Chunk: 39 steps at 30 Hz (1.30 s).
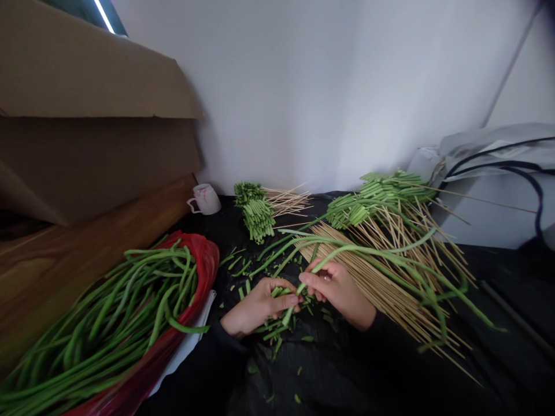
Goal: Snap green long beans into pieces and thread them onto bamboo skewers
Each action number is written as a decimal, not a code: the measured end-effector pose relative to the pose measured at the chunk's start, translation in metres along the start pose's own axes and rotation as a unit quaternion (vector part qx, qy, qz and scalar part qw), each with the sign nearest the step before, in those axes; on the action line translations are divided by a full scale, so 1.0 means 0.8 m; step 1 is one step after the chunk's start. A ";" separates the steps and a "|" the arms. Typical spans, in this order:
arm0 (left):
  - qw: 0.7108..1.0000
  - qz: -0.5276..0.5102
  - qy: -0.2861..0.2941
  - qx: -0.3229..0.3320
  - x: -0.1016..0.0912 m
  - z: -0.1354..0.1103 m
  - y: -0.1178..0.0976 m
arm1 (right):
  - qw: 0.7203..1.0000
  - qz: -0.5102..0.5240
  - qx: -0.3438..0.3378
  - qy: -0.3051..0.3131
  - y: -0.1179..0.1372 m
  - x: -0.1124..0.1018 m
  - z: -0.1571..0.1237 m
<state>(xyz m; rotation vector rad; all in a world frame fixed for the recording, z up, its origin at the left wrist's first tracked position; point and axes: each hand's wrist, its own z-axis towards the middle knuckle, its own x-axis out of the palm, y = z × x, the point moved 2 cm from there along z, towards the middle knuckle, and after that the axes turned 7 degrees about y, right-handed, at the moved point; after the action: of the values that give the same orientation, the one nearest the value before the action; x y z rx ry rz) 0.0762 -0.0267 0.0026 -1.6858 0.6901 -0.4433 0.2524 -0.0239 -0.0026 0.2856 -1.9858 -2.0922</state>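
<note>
Left hand (255,306) clamped on a bunch of cut bean pieces (277,323) low on the black desk (390,381). Right hand (338,289) pinches a long green bean (368,251) trailing right over the bamboo skewers (390,283). Red bag of long beans (130,312) sits left.

Near black cloth (347,381) lies open; bean bag (130,323) blocks left, skewers (390,277) right, bundles (258,216) far.

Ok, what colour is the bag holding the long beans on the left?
Red, seen clearly in the head view: the bag wraps around the long beans.
</note>
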 end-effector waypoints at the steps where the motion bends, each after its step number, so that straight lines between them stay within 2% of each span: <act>1: 1.000 -0.012 -0.004 0.006 0.000 0.000 0.001 | 1.000 0.009 -0.003 -0.006 0.000 -0.001 0.001; 11: 0.974 -0.213 -0.039 0.060 0.005 0.001 0.001 | 0.995 0.091 -0.032 -0.024 0.000 0.001 0.004; 14: 0.966 -0.244 -0.051 0.068 0.005 0.002 0.003 | 0.994 0.095 -0.037 -0.030 0.001 0.004 0.003; 20: 0.951 -0.282 -0.090 0.086 0.000 0.004 0.001 | 0.999 0.011 -0.023 -0.020 -0.001 0.011 -0.001; 26: 0.938 -0.312 -0.130 0.081 -0.003 0.008 0.004 | 0.999 0.039 -0.003 -0.033 -0.001 0.011 -0.002; 28: 0.926 -0.335 -0.150 0.091 -0.011 0.008 0.005 | 0.998 0.051 -0.001 -0.034 -0.001 0.010 -0.002; 31: 0.892 -0.403 -0.178 0.104 -0.029 0.006 0.005 | 0.997 0.069 0.002 -0.022 -0.005 0.010 -0.002; 33: 0.868 -0.460 -0.164 0.088 -0.037 0.005 0.004 | 0.997 0.082 0.010 -0.010 -0.008 0.011 -0.002; 35: 0.855 -0.500 -0.126 0.057 -0.038 0.004 0.004 | 0.996 0.091 0.018 0.002 -0.009 0.011 -0.003; 37: 0.858 -0.506 -0.085 0.023 -0.033 0.004 0.004 | 0.996 0.091 0.023 0.014 -0.009 0.012 -0.003; 39: 0.880 -0.471 -0.052 0.002 -0.024 0.004 0.004 | 0.996 0.082 0.021 0.023 -0.007 0.012 -0.004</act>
<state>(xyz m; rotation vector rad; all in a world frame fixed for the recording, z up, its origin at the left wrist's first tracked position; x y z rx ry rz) 0.0632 -0.0121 0.0000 -1.9476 -0.2764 -1.0125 0.2442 -0.0294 -0.0078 0.1685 -1.9571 -1.9289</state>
